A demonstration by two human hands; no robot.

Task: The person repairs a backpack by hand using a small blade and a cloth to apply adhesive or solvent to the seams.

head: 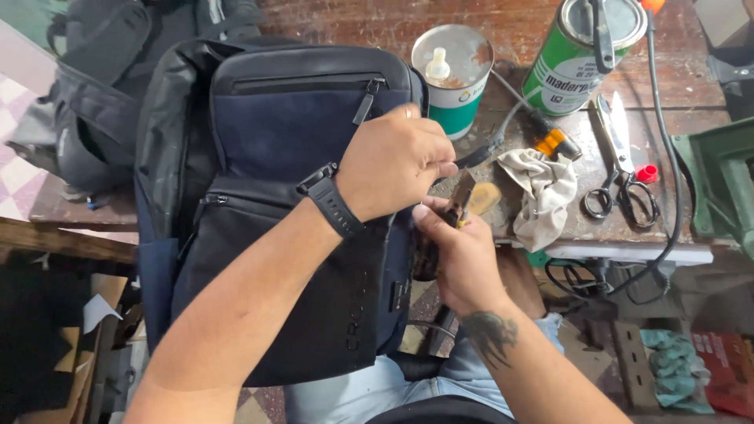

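L hand [397,161], centre of frame, fingers curled shut, pinching the right edge of a dark navy and black fabric backpack [298,196] w/ thumb and fingertips; black watch strap [334,202] on its wrist. R hand [463,251] just below and touching it, fingers wrapped tight round a small metal-bladed hand tool with a dark handle [459,200], blade tip pointing up toward the L hand's fingers at the bag's edge. Backpack lies flat, filling centre-left of frame, top end up, lower end hanging over the person's lap. Right of the hands, on the worn wooden workbench [534,39]: crumpled off-white cloth rag [542,192], then steel scissors with black loop handles [620,169] at mid-right. Upper centre: white and green round tin w/ a small white bottle on its lid [453,74]. Upper right: green labelled metal can [585,51]. A 2nd dark grey bag [94,94] sits upper left.
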